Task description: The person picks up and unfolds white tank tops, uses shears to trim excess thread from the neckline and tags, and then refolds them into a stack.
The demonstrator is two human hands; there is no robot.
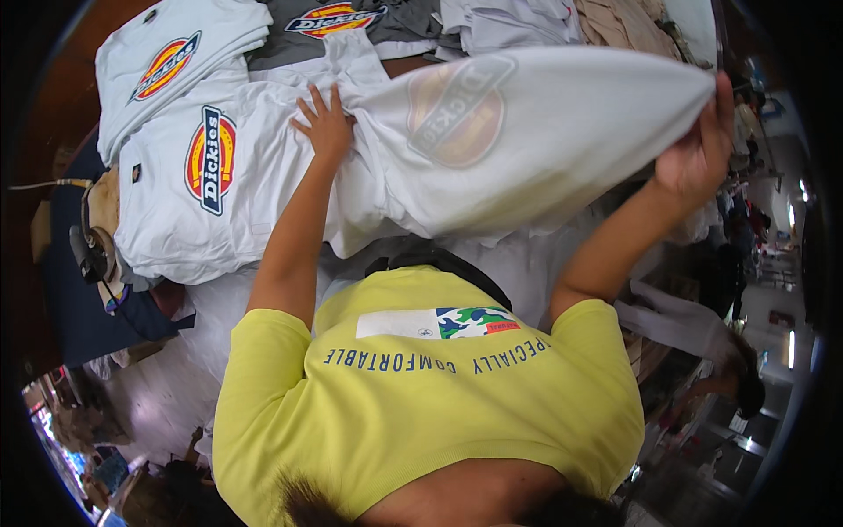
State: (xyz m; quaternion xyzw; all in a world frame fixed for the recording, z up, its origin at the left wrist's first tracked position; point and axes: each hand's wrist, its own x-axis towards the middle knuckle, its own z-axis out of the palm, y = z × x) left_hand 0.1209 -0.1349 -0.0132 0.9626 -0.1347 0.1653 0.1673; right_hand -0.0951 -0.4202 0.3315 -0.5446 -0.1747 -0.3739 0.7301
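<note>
My left hand [327,127] lies flat with fingers spread on white cloth, at the fold where a white T-shirt [571,123] rises off the table. My right hand [700,154] is raised at the far right and pinches that T-shirt's edge. Stretched between my hands, the cloth bellies out, and a round coloured print shows faintly through it. Left of my left hand, more white T-shirt cloth [158,224] lies with a red, yellow and navy print facing up. Whether it belongs to the same shirt I cannot tell.
Folded white T-shirts [224,44] are stacked at the back left. Beside them lies a dark grey shirt [408,31] with a similar print. Further right are white garments [514,25] and beige cloth [619,26]. A black corded device [86,255] sits at the left edge. Another person [738,369] bends at the right.
</note>
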